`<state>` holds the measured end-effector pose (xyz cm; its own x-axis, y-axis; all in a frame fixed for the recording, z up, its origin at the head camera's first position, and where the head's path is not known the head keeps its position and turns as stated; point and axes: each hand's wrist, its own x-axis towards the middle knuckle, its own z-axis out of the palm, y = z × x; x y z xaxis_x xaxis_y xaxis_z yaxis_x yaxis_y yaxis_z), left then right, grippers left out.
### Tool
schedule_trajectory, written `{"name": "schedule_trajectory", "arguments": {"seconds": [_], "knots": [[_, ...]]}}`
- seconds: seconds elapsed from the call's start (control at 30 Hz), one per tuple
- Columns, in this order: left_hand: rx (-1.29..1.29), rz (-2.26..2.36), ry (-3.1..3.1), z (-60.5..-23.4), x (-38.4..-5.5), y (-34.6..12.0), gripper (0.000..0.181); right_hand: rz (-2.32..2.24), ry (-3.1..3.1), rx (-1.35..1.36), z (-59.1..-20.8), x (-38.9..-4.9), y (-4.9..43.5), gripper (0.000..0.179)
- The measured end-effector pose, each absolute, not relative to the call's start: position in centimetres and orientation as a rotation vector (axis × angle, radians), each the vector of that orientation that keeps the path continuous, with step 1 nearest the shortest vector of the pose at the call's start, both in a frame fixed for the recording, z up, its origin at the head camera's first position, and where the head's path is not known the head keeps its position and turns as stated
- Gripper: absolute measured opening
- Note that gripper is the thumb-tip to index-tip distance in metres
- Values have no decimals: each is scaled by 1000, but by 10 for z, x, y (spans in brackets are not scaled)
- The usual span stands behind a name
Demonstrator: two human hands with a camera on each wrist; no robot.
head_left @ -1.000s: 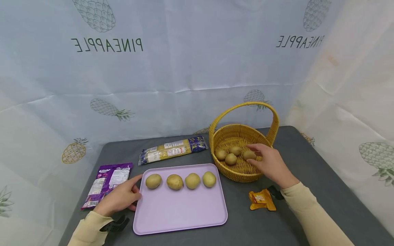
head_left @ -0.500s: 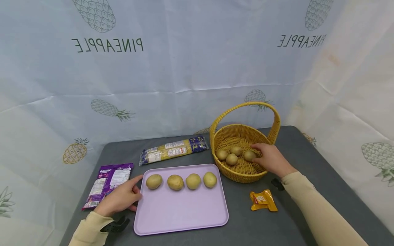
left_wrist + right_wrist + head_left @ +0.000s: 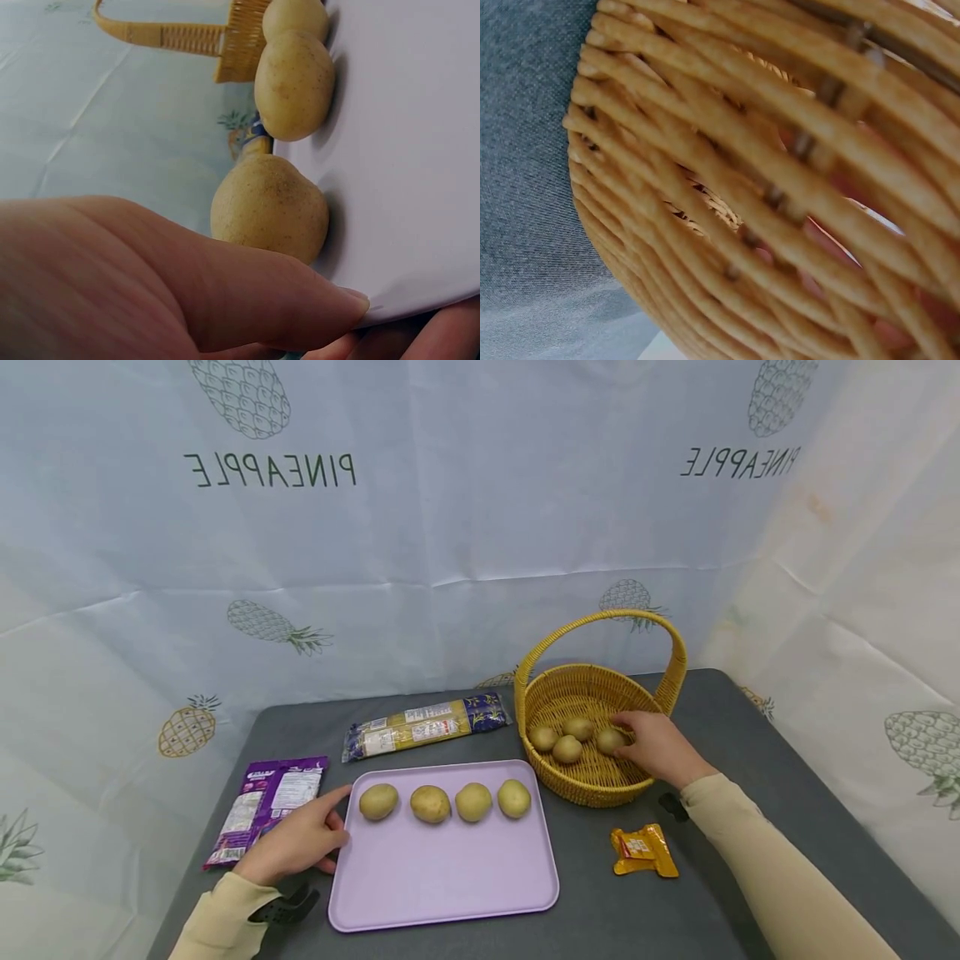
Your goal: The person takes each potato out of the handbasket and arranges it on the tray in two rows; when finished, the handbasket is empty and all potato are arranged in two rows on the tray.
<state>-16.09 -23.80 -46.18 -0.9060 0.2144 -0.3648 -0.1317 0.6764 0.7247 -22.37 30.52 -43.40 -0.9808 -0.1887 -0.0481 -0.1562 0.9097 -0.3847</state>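
Note:
My left hand [image 3: 300, 837] pinches the left rim of a lilac tray [image 3: 442, 881], thumb on top and fingers underneath, as the left wrist view shows. Several potatoes stand in a row along the tray's far side; the leftmost potato [image 3: 270, 210] is close beyond my thumb. My right hand [image 3: 662, 747] reaches over the near right rim of a yellow wicker basket [image 3: 585, 792]. Its fingertips are right at the right-hand potato [image 3: 611, 742], with the fingers loosely spread. More potatoes lie to the left in the basket. Basket weave hides most of this hand in the right wrist view.
A long noodle packet [image 3: 427, 727] lies behind the tray. Left of my left hand is a purple snack bag [image 3: 262, 806], and a small orange packet [image 3: 645, 850] sits in front of the basket. The basket's tall handle [image 3: 600, 618] arches over it, near the curtain [image 3: 450, 527].
My right hand has drawn back slightly to the right, its thumb and fingers loosening from the potato, which stays in the basket. My left hand keeps its hold on the tray.

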Motion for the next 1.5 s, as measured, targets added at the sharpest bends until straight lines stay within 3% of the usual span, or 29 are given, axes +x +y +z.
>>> {"name": "schedule_trajectory", "arguments": {"seconds": [0.57,0.83,1.2,1.5], "knots": [[38,1135,2455,-459,-155,-241,82,-601,3023,-360,-435,-231,300,43],[34,1132,2464,-457,-154,-242,82,-724,3050,-389,-409,-217,285,40],[57,1148,2446,-456,-156,-244,82,-918,2966,-562,-381,-179,198,39],[110,1185,2422,-451,-159,-238,79,-1050,2763,-802,-405,-161,95,35]]}}
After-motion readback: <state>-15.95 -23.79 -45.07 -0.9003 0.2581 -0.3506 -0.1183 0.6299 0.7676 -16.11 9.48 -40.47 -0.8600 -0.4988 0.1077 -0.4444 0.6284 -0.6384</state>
